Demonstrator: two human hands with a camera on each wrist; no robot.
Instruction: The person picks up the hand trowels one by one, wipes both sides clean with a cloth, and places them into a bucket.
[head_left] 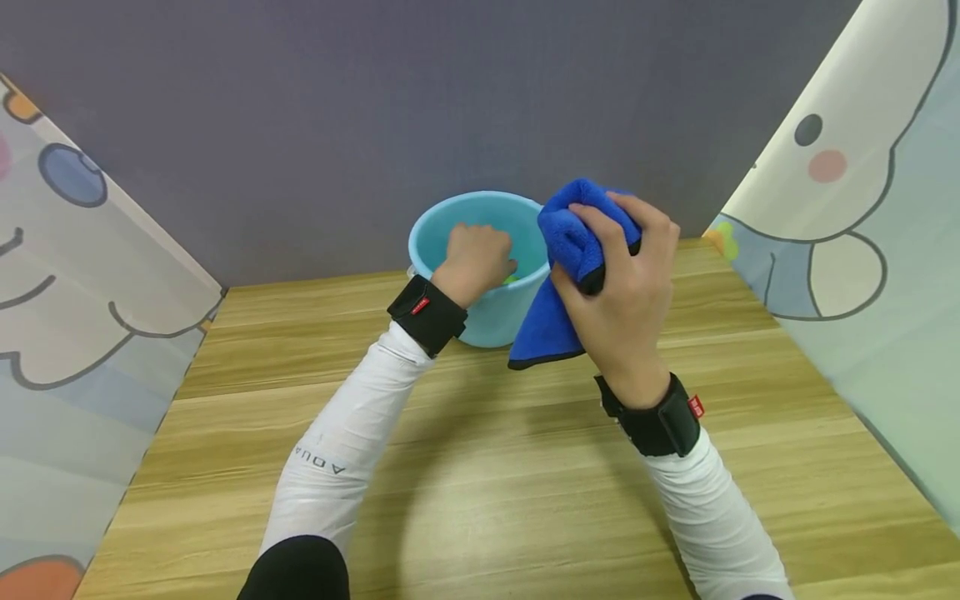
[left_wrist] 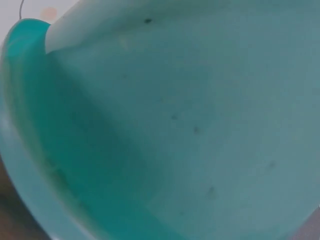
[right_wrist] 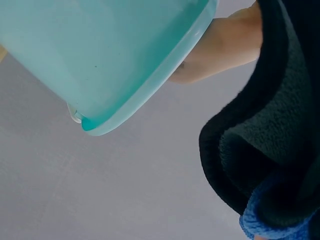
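Observation:
My right hand (head_left: 626, 283) grips a bunched blue towel (head_left: 555, 321) with dark edging, raised just right of a light-blue bucket (head_left: 491, 321). In the right wrist view the towel (right_wrist: 285, 115) fills the right side, its dark border nearest the camera. My left hand (head_left: 477, 254) reaches down over the bucket's near rim, with its fingertips hidden from the head view. Beside its thumb a small bit of something yellow-green (head_left: 511, 280) shows. Only the bucket's wall (left_wrist: 200, 100) fills the left wrist view, and the fingers do not appear there.
The bucket stands on a wood-grain table (head_left: 480, 492) near its far edge, against a grey wall (head_left: 337, 125). Cartoon-printed panels (head_left: 75, 292) border the left side, with a similar panel (head_left: 840, 208) on the right. A small pale handle fitting (right_wrist: 74, 113) sits by the bucket's rim.

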